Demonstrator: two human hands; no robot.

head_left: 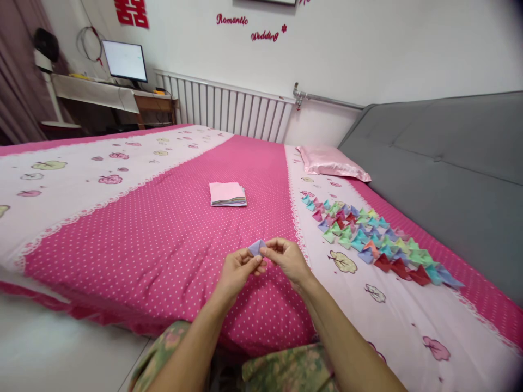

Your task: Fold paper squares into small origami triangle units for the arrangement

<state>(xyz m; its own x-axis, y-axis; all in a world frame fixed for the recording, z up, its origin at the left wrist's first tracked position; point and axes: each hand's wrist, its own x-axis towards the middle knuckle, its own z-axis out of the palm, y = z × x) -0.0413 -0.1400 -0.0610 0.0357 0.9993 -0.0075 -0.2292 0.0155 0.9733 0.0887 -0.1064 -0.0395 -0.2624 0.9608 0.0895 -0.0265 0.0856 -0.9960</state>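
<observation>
A small lavender folded paper [256,247] with a pointed top is pinched between both hands, just above the bed's near edge. My left hand [241,267] grips its left side and lower edge, fingers curled. On its right side, my right hand [286,257] holds it between thumb and fingertips. Beyond the hands lies a stack of square paper sheets [227,192] with a pink sheet on top. Over to the right, many folded paper boats [376,237] in several colours stand in rows on the bedspread.
The pink dotted bedspread [163,234] covers a wide bed. A pink pillow [330,161] lies near the grey headboard [445,147]. A white radiator [229,106] runs along the wall, and a desk with a monitor [125,61] stands at the back left.
</observation>
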